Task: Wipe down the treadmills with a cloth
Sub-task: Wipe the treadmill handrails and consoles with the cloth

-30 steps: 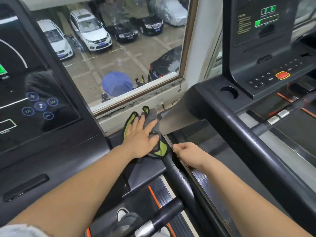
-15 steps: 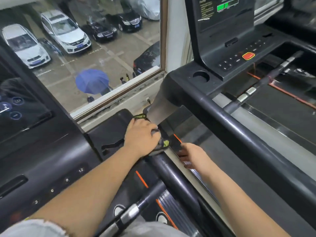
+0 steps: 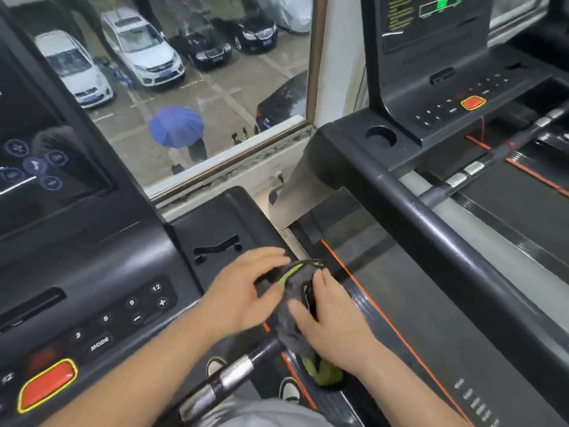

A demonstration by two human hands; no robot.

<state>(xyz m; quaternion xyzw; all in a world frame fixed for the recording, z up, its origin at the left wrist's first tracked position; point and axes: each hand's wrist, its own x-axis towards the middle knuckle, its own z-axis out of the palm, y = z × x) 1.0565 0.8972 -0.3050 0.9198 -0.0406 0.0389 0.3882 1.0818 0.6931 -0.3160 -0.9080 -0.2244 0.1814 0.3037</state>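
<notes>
A grey and green cloth (image 3: 291, 332) is draped over the right arm rail of the black left treadmill (image 3: 92, 272), beside its console tray. My left hand (image 3: 243, 292) rests on the cloth's upper end with its fingers stretched out and blurred. My right hand (image 3: 334, 322) lies over the cloth from the right, fingers curled over its edge and thumb pressed into the grey part. A green corner of the cloth hangs below my right wrist. The rail under the cloth is hidden.
The right treadmill's thick black handrail (image 3: 431, 226) runs diagonally close by, with its belt (image 3: 400, 303) below and its console (image 3: 446, 87) behind. A red stop button (image 3: 46, 383) and keypad sit at the lower left. A silver-banded grip bar (image 3: 234, 374) juts out below my hands. A window (image 3: 200, 87) is ahead.
My right hand has come off the neighbouring treadmill's edge onto the cloth. The left hand and cloth slid back along the rail toward me, and the left hand's fingers have loosened.
</notes>
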